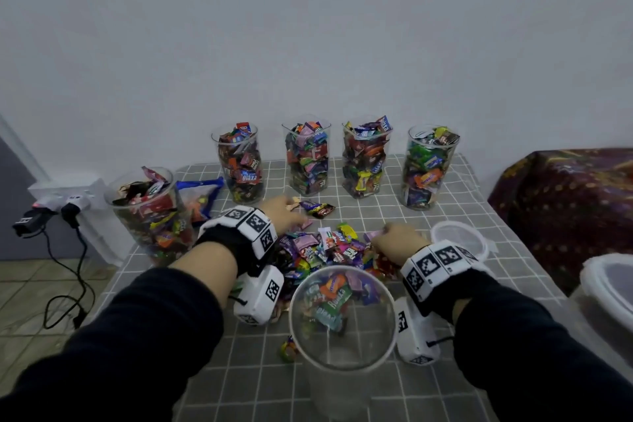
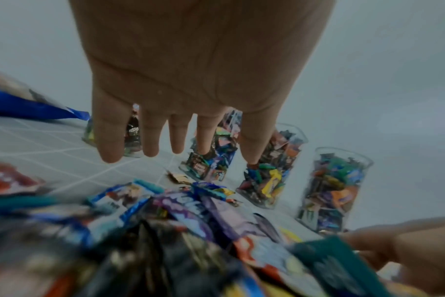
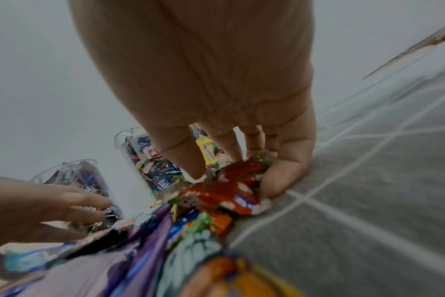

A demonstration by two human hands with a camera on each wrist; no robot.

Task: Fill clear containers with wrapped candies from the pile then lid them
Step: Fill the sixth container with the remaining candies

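While the right hand (image 3: 241, 152) grips candies (image 3: 231, 186), the container (image 1: 342, 315) stands upright.

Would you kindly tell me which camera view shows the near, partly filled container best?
The head view: the near container shows whole, its open rim facing the camera, a few candies inside. Neither wrist view shows it; both look toward the candy pile and the full containers behind.

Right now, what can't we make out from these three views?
- Left hand fingers: head view hides them behind the hand's back and wrist band; left wrist view shows them straight.
- Candy pile: close wrappers blurred in both wrist views, print unreadable.
- Near container: its base is blurred in the head view.
- Lidded tub: cut off by the right edge, contents unseen.
- Right hand curls on red wrappers; count unclear.
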